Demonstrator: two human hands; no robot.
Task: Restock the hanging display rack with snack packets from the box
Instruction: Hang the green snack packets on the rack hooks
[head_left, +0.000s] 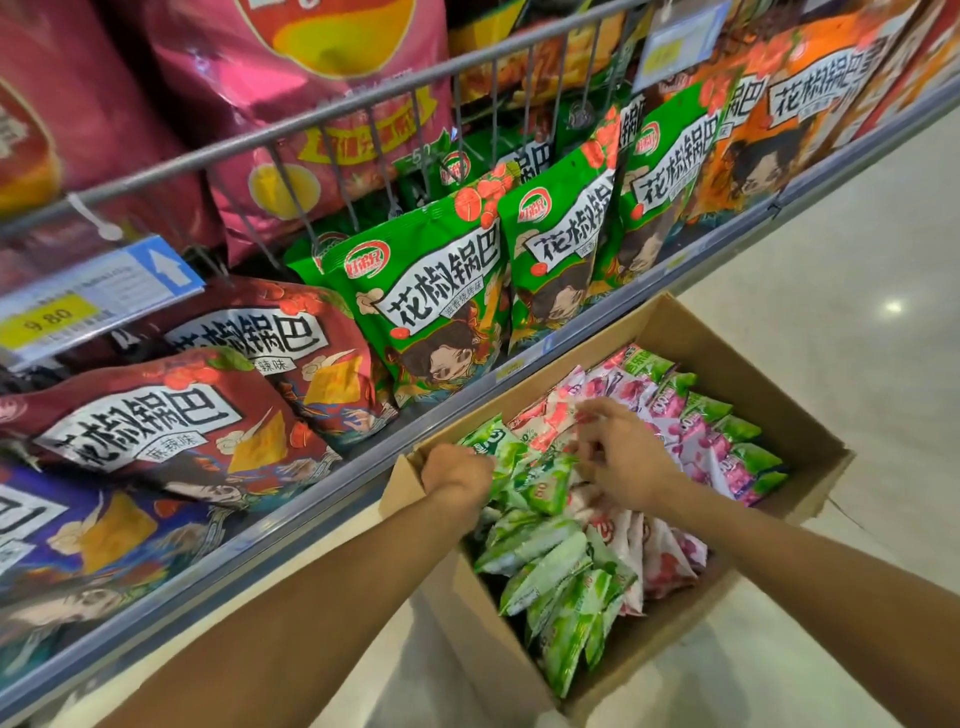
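The snack packets lie heaped in an open cardboard box that stands on the pale floor just below the front rail of the display rack. Inside the box, green-and-white packets fill the side nearest the person, white-and-red ones sit in the middle, and pink ones with green ends line the side farthest from the rack.

Both hands are down in the box. The left hand is at the box corner closest to the rack, its fingers curled down among the green packets; its grip faces away, so whether it has hold of a packet cannot be told. The right hand is over the middle of the box, fingers bent and pinching at the edge of a white-and-red packet, so its grip is nearly closed on that packet.

Above the box, green bags with bold black lettering stand in a row on the rack's shelf. To the left of the box are dark red bags of the same design, and an orange bag stands up the rack beyond the green ones. Large pink bags sit behind the grey wire rail higher than the box, and a blue-and-yellow price tag hangs from that rail, reading 9.80
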